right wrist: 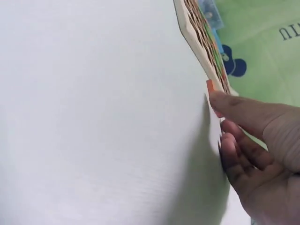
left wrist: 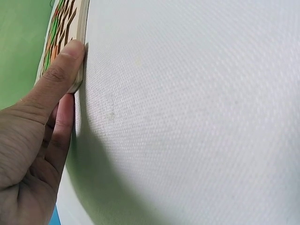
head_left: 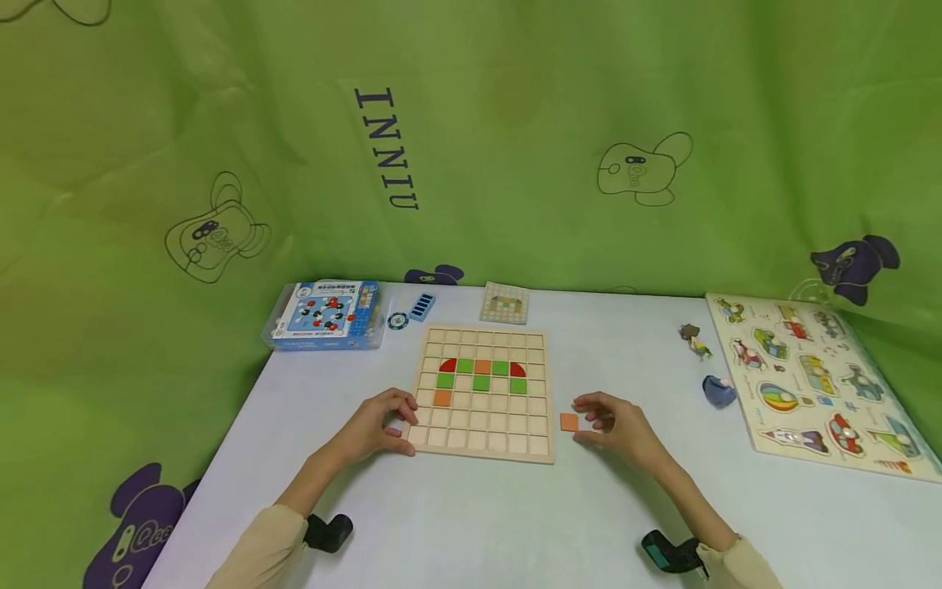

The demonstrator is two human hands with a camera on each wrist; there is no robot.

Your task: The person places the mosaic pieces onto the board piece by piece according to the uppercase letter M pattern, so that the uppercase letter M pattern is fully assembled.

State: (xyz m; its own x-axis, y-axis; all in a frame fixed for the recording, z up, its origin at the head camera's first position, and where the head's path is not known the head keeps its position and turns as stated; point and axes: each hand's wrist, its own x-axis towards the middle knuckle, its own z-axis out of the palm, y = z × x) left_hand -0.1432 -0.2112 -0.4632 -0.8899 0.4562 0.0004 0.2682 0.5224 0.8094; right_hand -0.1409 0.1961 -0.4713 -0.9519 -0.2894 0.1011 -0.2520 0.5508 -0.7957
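Observation:
A square wooden grid board lies in the middle of the white table. My left hand grips its near left corner; in the left wrist view the thumb presses the board's edge. Set in the grid are several green square tiles, two red rounded tiles and two orange square tiles. Just right of the board, my right hand pinches a loose orange square tile. The right wrist view shows that tile on edge by the thumb, close to the board's side.
Behind the board stands a small pattern card. A blue boxed set, a round chip and a blue rectangular piece are at the back left. A picture puzzle board lies right, beside a small figure and a dark blue object.

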